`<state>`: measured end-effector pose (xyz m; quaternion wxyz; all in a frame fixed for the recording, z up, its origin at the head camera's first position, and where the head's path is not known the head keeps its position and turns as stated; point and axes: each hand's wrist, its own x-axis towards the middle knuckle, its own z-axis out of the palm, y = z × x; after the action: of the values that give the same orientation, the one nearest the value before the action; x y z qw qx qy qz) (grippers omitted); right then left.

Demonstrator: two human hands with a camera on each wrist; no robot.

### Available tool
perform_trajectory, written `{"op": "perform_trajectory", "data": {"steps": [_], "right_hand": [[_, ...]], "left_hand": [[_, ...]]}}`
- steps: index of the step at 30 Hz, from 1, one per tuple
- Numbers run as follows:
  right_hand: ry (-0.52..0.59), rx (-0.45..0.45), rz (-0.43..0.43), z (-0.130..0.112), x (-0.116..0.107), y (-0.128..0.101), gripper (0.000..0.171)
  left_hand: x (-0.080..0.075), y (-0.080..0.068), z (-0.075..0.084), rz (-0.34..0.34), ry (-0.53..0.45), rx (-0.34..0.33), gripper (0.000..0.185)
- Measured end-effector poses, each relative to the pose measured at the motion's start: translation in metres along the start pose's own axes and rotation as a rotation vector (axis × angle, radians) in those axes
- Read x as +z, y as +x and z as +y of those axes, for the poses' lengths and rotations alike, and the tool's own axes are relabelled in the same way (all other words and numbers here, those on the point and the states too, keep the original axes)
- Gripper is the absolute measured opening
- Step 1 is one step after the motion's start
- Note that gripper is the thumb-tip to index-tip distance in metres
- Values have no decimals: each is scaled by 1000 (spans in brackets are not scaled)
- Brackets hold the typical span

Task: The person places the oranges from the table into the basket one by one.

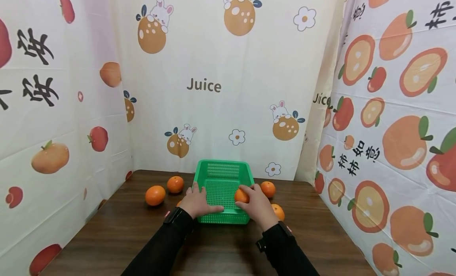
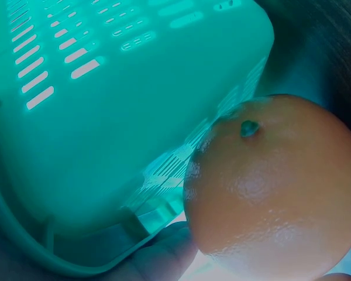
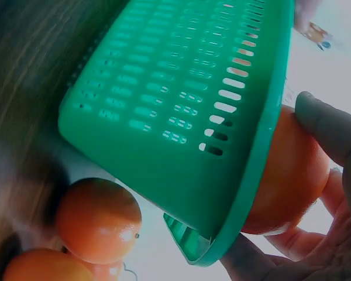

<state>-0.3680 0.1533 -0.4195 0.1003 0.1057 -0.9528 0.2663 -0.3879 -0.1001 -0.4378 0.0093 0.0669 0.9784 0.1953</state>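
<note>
A green slotted basket (image 1: pixel 221 175) stands on a dark wooden table (image 1: pixel 221 248). My left hand (image 1: pixel 198 201) grips its front left corner, with the thumb lying along the front rim. In the left wrist view a finger (image 2: pixel 158 259) sits under the basket's rim (image 2: pixel 58 257), and an orange (image 2: pixel 275 187) lies against the basket's outer wall. My right hand (image 1: pixel 250 200) holds an orange (image 1: pixel 241 195) over the basket's right edge. The right wrist view shows that orange (image 3: pixel 292 175) cupped in the fingers (image 3: pixel 333 126) just inside the basket's rim (image 3: pixel 263 158).
Two loose oranges (image 1: pixel 155 195) (image 1: pixel 175 184) lie left of the basket, and two more (image 1: pixel 268 189) (image 1: pixel 278 212) lie to its right. Fruit-printed cloth walls (image 1: pixel 213 86) close in the table on three sides. Bare wood stretches toward the near edge.
</note>
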Motion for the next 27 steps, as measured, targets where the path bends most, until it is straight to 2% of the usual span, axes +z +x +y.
{"op": "perform_trajectory", "data": {"steps": [9,17,27], "right_hand": [[-94,-58,-97,-3,2,10,62],[-172,-110,-102,-8,-1,16,58],[-247,-90,-187,-13,-1,23,59]], "left_hand": [[-1,0,2,-9,-4,-5,131],[-6,0,3,-5,2,2,128],[-2,0,2,-13,14,5,129]]}}
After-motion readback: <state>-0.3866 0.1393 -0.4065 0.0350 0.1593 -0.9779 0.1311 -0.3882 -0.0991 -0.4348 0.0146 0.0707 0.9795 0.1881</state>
